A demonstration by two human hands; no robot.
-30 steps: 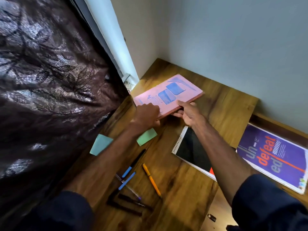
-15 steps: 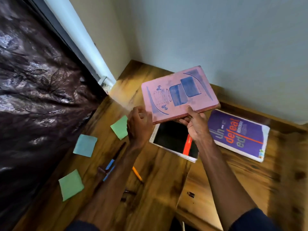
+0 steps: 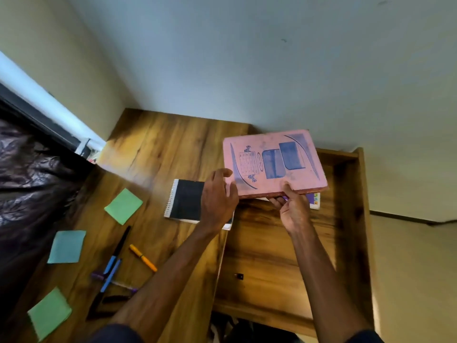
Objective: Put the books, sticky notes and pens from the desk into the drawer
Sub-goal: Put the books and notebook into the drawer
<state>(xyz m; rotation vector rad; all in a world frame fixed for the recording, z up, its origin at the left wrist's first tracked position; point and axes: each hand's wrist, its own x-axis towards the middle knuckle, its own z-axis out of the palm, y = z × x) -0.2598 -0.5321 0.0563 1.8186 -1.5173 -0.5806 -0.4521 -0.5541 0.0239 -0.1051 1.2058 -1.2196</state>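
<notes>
From my seat, far left on the tabletop [image 3: 160, 144] lie three sticky notes [image 3: 123, 206] and a scatter of pens [image 3: 112, 268], none put away yet. Next comes the black notebook [image 3: 186, 203], its corner seeming to hang over the drawer side. My left hand [image 3: 218, 196] lies open, fingers loosely spread against the left edge of the pink book [image 3: 274, 162], steadying more than gripping. The book hovers tilted over the open drawer [image 3: 351, 194], above a purple book [image 3: 314, 200] already inside. My right hand [image 3: 294, 211] pinches its near edge, thumb on top. That one-edge pinch worries me: the book could droop, slip, or catch the drawer's back wall.
</notes>
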